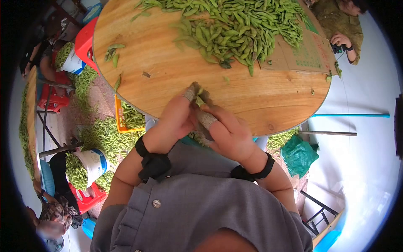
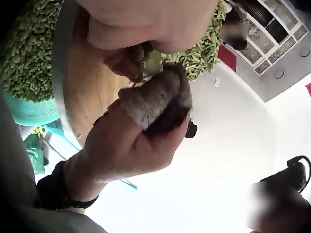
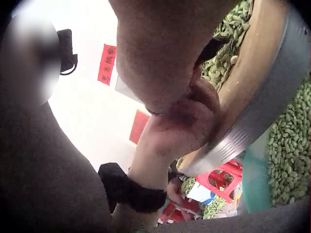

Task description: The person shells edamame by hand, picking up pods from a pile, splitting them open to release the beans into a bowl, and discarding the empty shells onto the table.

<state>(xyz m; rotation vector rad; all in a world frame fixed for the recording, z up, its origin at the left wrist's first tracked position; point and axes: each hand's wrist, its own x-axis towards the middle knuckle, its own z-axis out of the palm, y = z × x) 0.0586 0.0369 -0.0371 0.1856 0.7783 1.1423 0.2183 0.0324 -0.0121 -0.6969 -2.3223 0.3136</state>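
Note:
At the near edge of the round wooden table (image 1: 159, 54), both hands meet around a green soybean pod (image 1: 200, 95). My left hand (image 1: 177, 115) pinches one end of it between thumb and fingers, which hide part of the pod. Close against it, my right hand (image 1: 228, 131) grips the pod with curled, wrapped fingers. In the left wrist view a piece of the green pod (image 2: 153, 62) shows between the hands. Pale, soiled wrapping (image 2: 150, 99) covers the right thumb or finger there. A big heap of soybean pods (image 1: 235, 35) lies farther back on the table.
Below the table edge a turquoise basin (image 3: 256, 177) holds shelled green beans (image 3: 291, 145). An orange crate (image 1: 121, 122) and white buckets (image 1: 94, 166) of pods stand at the left, with pods strewn on the floor. Flattened cardboard (image 1: 300, 54) lies under the heap. Other people sit around.

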